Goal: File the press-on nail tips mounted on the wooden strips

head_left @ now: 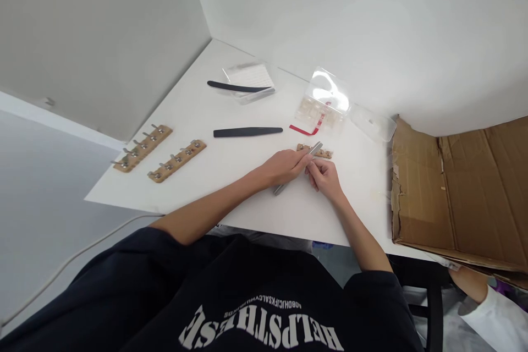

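My left hand (289,166) is closed around a grey nail file (317,148), which slants across the palm with both ends sticking out. Close beside it, my right hand (325,177) is curled in a pinch, its fingertips near the file. Whatever those fingertips hold is too small or hidden to make out. Just beyond both hands lies a short wooden strip (325,153) with small metal fittings, partly covered by the left hand and the file. A straight black nail file (247,132) rests on the white table, to the left of the strip.
Two wooden strips with metal clips (142,148) (177,161) lie at left. Toward the back are a curved black file (237,87) on a clear packet (251,76), an open clear case (317,110) and a red strip (303,130). A cardboard box (424,192) and another person's arm (470,283) are at right.
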Motion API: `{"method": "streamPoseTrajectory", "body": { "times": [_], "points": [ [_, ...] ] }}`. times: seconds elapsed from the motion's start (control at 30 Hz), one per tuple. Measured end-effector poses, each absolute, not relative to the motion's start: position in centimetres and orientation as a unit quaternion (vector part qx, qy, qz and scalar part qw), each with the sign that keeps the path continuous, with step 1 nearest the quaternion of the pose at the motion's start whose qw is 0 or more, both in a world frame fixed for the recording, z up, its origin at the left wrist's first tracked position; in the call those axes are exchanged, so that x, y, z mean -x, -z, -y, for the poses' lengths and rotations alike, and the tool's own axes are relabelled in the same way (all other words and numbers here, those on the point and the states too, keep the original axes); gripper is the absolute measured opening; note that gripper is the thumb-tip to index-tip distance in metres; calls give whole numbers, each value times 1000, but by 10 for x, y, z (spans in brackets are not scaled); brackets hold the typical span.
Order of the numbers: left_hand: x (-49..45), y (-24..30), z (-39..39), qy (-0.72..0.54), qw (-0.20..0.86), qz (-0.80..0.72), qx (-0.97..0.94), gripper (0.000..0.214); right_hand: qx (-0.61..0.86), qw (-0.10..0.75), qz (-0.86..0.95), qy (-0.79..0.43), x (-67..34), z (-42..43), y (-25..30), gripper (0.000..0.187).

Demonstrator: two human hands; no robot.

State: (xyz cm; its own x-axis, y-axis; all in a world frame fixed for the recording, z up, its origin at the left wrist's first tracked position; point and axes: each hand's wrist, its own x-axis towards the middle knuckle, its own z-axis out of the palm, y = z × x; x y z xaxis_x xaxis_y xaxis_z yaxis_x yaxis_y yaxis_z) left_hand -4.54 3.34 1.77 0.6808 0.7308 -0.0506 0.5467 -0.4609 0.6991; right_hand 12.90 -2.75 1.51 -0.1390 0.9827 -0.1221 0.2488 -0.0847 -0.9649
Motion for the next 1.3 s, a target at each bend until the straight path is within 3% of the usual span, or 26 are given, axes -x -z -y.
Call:
{"method": "streamPoseTrajectory", "body": {
  "times": [0.23,0.97,1.3],
  "points": [
    [46,-20,-33,-126,357,-376,-846,45,550,381,567,-480,-128,27,-16,52],
    [52,-19,-36,-115,391,-312,-858,50,515,296,526,-609,-142,18,-19,58],
    [52,-26,-36,-106,392,-306,-861,50,502,306,494,-640,-144,18,-16,55]
  ]
}}
